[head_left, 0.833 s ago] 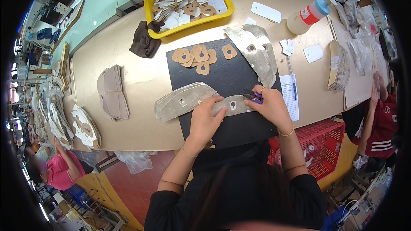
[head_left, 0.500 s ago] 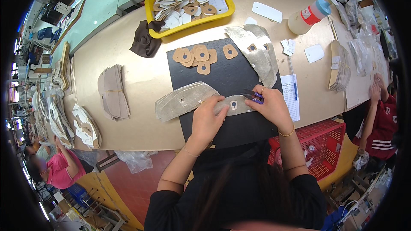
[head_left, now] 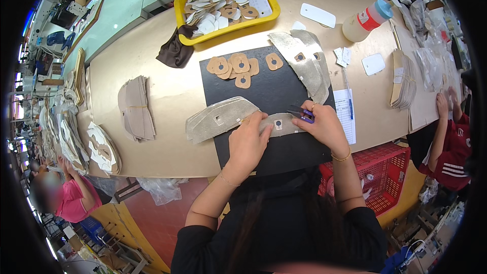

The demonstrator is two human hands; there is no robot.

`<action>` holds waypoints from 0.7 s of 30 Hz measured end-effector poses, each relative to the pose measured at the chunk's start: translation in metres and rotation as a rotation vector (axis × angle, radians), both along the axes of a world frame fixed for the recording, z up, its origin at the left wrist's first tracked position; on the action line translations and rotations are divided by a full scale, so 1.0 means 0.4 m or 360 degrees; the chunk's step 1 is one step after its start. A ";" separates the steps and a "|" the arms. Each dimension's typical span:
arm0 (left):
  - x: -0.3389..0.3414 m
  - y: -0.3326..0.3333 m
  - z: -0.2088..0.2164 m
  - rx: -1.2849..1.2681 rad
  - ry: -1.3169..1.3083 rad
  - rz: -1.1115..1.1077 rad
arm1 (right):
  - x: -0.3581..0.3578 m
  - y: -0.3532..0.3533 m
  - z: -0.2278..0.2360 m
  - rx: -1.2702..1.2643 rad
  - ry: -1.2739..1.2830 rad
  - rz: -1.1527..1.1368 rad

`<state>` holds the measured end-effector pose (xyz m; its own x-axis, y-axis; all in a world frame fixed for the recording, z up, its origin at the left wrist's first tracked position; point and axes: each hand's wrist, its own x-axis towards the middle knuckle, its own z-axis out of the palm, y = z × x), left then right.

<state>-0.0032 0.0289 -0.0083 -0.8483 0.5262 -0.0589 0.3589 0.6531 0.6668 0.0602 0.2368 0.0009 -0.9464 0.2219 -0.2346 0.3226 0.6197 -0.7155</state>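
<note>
A grey-beige curved fabric piece (head_left: pixel 284 129) with a small keyhole-shaped cutout lies on the black mat (head_left: pixel 274 158) in front of me. My left hand (head_left: pixel 247 138) has its fingers closed over that piece's left end. In my right hand (head_left: pixel 323 123) is a pair of purple-handled thread snips (head_left: pixel 304 115), blades pointing left above the mat. The same hand's thumb and fingers rest by the piece's right end. Left of my left hand, a stack of matching pieces (head_left: pixel 218 120) sits across the mat's edge. Tan keyhole patches (head_left: pixel 241 64) are spread on the mat's far part.
Metallic-looking curved pieces (head_left: pixel 303 62) lie at the mat's far right. Beyond stands a yellow tray (head_left: pixel 276 14) of white and tan cutouts. A squeeze bottle (head_left: pixel 362 23) is at far right, banded brown pieces (head_left: pixel 137 109) at left, a red crate (head_left: pixel 378 165) below. Two people sit at the sides.
Both hands stay almost in place on the curved piece, with the snips still in the right one. The whole scene shifts very slightly in the picture.
</note>
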 end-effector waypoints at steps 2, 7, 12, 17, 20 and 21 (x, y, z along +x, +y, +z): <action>0.011 0.003 0.008 -0.0059 0.0066 0.0013 | 0.000 -0.003 -0.001 0.0033 0.0019 0.0006; 0.036 0.011 0.017 -0.0276 0.0408 -0.0068 | 0.000 -0.008 -0.003 0.0076 0.0021 0.0004; 0.022 -0.004 -0.008 -0.0099 0.0785 -0.0347 | -0.001 -0.008 -0.001 0.0077 -0.0001 0.0018; 0.017 -0.018 -0.042 0.0094 0.0839 -0.0712 | -0.002 -0.007 -0.001 0.0105 -0.0004 0.0024; 0.022 -0.030 -0.046 0.0032 0.0858 -0.0802 | -0.002 -0.007 -0.001 0.0104 -0.0017 0.0023; 0.025 -0.036 -0.044 -0.0016 0.0862 -0.0830 | -0.003 -0.007 -0.001 0.0098 -0.0018 0.0021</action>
<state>0.0068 0.0145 -0.0258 -0.4007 0.8695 0.2888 0.8996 0.3136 0.3041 0.0591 0.2339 0.0006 -0.9468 0.2236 -0.2315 0.3218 0.6666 -0.6724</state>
